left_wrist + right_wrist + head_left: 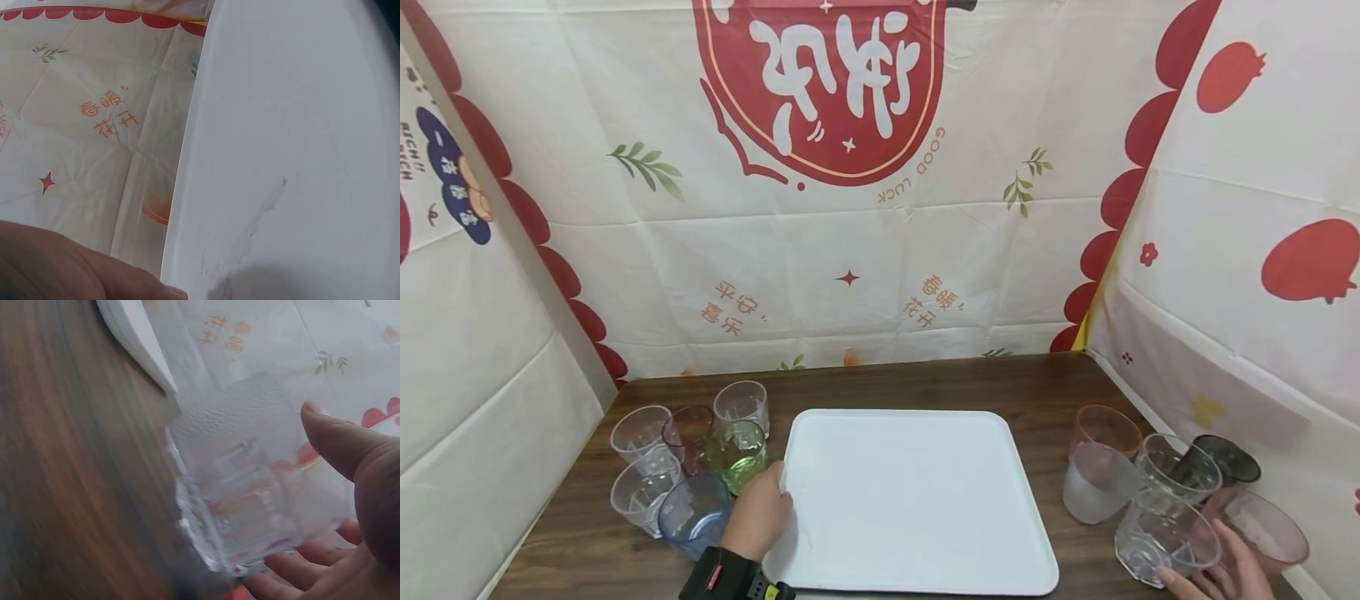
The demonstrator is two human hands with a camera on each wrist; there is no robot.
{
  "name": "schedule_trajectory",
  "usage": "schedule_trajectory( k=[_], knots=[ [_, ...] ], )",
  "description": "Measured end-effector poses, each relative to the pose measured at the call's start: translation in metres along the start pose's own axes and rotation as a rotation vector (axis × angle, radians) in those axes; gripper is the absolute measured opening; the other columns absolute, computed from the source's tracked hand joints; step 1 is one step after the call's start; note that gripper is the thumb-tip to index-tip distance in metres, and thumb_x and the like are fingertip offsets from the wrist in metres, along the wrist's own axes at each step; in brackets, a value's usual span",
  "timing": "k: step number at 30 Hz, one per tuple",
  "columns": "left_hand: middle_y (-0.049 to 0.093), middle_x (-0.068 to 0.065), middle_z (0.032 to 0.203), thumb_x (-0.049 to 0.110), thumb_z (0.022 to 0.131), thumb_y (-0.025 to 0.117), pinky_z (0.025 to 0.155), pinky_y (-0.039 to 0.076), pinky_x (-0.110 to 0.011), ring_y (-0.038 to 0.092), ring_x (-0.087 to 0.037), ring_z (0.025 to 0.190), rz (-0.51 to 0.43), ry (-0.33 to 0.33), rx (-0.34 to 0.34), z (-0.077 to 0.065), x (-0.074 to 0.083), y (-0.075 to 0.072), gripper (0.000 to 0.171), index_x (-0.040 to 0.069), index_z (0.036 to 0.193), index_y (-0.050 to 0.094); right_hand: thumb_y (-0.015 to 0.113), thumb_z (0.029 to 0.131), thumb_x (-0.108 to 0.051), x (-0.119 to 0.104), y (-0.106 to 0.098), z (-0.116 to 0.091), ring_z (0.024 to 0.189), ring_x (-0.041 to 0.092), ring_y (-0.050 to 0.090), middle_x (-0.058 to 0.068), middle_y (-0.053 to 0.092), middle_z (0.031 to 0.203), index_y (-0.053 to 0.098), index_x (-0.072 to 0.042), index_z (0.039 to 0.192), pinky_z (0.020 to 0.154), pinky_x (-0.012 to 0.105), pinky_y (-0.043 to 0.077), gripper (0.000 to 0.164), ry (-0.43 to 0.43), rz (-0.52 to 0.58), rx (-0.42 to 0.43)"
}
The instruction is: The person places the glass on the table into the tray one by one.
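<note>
My left hand (762,512) grips the left edge of a white rectangular tray (917,500). In the left wrist view its thumb (125,281) lies at the tray's rim; the other fingers are hidden. At the far right, my right hand (1228,567) is beside a clear glass (1157,537), thumb and fingers spread on either side of it. In the right wrist view this glass (237,481) has a rippled band and a thick base, and the thumb (337,437) stands apart from its wall.
Left of the tray stand several glasses, including a green one (737,458), a blue one (695,512) and a brownish one (688,433). On the right are an orange-tinted glass (1105,429), a frosted one (1097,487), a dark one (1228,458) and a pinkish one (1262,529). Printed cloth walls surround the wooden table (940,383).
</note>
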State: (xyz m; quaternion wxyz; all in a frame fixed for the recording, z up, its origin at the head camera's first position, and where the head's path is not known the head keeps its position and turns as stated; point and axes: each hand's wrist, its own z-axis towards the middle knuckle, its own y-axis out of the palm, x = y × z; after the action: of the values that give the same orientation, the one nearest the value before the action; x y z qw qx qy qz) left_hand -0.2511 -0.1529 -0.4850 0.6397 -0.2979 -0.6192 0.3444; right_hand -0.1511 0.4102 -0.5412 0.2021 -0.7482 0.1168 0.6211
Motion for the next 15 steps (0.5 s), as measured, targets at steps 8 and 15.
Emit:
schedule_trajectory(
  k=[8, 15],
  knots=[
    [0.066, -0.032, 0.116, -0.001, 0.088, 0.063, 0.093, 0.050, -0.058, 0.064, -0.045, 0.110, 0.013, -0.020, -0.003, 0.000, 0.003, -0.001, 0.042, -0.015, 0.127, 0.058, 0.075, 0.090, -0.008, 0.003, 0.013, 0.006, 0.093, -0.027, 0.045, -0.044, 0.047, 0.112, 0.007, -0.035, 0.162, 0.072, 0.000, 0.039, 0.102, -0.090, 0.122, 0.012],
    [0.069, -0.030, 0.109, -0.001, 0.087, 0.062, 0.087, 0.052, -0.056, 0.067, -0.044, 0.102, 0.033, -0.006, 0.029, 0.001, 0.003, -0.001, 0.033, -0.014, 0.118, 0.064, 0.073, 0.092, -0.008, 0.001, 0.016, 0.011, 0.096, -0.026, 0.043, -0.042, 0.044, 0.114, 0.004, -0.031, 0.163, 0.072, 0.001, 0.040, 0.101, -0.103, 0.095, -0.037]
  ],
)
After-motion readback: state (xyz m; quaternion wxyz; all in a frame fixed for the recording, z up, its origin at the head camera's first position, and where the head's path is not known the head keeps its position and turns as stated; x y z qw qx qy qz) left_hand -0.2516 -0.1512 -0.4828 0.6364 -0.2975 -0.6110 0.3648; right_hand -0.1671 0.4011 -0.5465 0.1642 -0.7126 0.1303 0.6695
